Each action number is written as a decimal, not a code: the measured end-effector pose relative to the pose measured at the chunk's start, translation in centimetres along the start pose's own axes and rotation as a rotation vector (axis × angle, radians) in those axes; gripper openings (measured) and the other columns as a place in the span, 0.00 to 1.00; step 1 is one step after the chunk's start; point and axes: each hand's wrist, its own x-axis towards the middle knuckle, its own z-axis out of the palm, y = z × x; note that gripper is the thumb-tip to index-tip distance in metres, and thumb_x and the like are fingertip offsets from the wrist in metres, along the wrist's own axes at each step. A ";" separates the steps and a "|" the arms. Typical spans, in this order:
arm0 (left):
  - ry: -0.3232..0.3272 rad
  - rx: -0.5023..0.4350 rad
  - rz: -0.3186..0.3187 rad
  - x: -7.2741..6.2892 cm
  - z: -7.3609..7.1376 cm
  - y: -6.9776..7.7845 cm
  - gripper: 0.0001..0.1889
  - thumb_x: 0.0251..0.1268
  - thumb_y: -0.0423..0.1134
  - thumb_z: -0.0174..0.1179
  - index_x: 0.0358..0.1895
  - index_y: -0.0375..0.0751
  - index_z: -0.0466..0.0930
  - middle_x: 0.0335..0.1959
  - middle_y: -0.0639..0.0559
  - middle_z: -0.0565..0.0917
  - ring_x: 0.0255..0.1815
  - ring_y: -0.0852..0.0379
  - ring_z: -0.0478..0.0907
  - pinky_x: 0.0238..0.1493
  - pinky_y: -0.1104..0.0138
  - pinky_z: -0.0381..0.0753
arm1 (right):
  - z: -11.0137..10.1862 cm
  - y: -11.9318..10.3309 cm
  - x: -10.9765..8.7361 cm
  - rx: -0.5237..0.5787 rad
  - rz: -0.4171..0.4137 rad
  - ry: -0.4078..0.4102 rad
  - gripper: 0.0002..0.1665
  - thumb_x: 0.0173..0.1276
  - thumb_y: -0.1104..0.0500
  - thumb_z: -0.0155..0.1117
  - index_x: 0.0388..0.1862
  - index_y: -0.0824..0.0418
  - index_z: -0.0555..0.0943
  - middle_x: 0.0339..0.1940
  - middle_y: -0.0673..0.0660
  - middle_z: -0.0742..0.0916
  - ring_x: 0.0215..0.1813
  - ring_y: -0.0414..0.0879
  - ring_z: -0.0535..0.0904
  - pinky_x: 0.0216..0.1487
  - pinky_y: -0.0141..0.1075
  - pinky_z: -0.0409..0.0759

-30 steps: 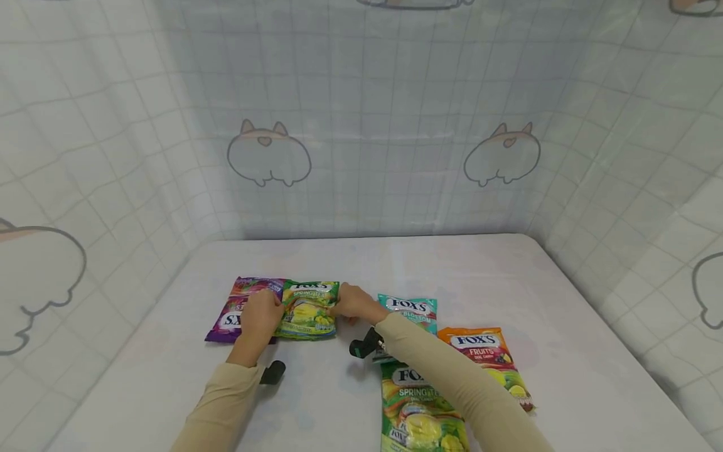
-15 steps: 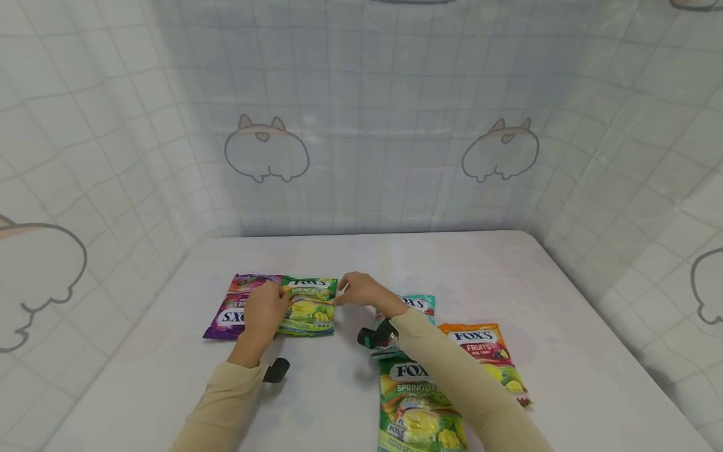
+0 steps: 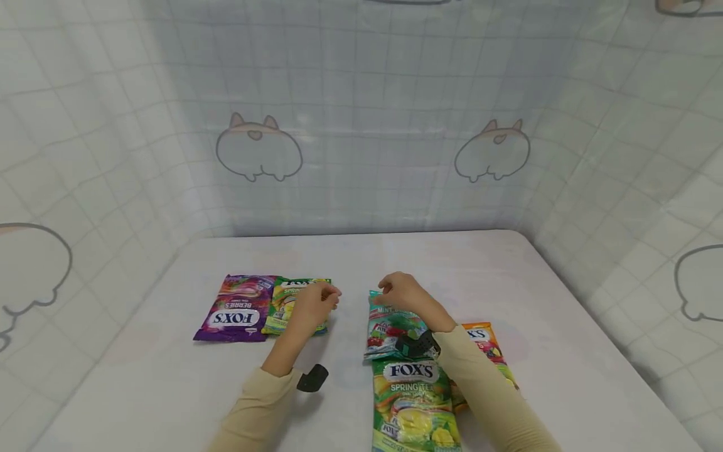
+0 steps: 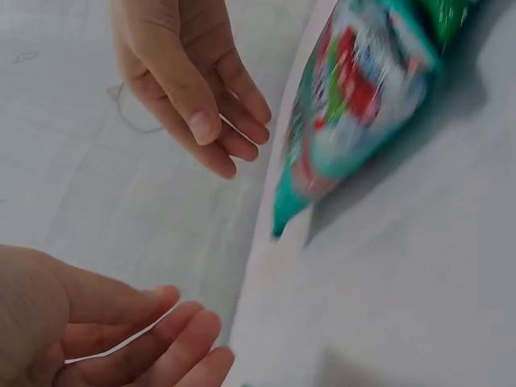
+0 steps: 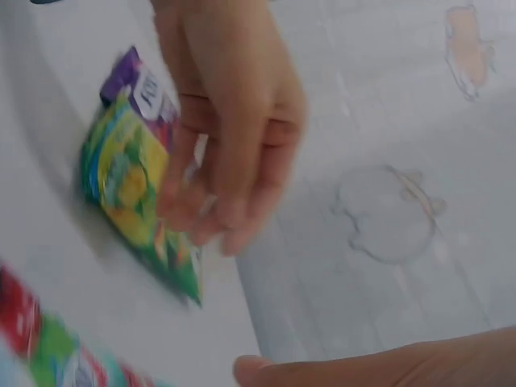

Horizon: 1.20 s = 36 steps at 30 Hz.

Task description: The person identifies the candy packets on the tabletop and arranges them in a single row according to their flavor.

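My left hand [image 3: 315, 306] hovers over the right part of a green Fox's Spring Tea candy bag [image 3: 278, 309], fingers loosely bent and holding nothing. The overlapping purple Fox's Berries bag [image 3: 234, 311] lies at its left. My right hand [image 3: 403, 294] is above the far end of a teal mint candy bag [image 3: 385, 329]. In the left wrist view, that right hand [image 4: 193, 89] is relaxed and apart from the teal bag [image 4: 355, 97]; the left hand [image 4: 121, 330] has its fingers slightly curved. The left hand [image 5: 234, 137] partly hides the green bag [image 5: 129, 185] in the right wrist view.
A larger green Spring Tea bag [image 3: 415, 408] lies nearest, touching the teal bag's lower edge. An orange Fox's Fruits bag [image 3: 486, 342] is at the right, partly under the right sleeve [image 3: 491, 389]. A curtain [image 3: 361, 157] with a grid pattern surrounds the white table [image 3: 350, 257].
Both hands have left the small green bag, which stays beside the purple one. The right hand has moved right over the teal bag; the left has shifted right across the green bag.
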 end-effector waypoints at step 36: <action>-0.461 -0.335 -0.208 -0.5 5.5 -0.6 0.20 0.68 0.36 0.59 0.55 0.23 0.75 0.36 0.44 0.84 0.31 0.53 0.83 0.33 0.62 0.84 | -0.9 6.5 -3.4 -0.089 0.237 0.059 0.25 0.60 0.52 0.72 0.13 0.59 0.70 0.13 0.50 0.67 0.17 0.42 0.62 0.21 0.31 0.62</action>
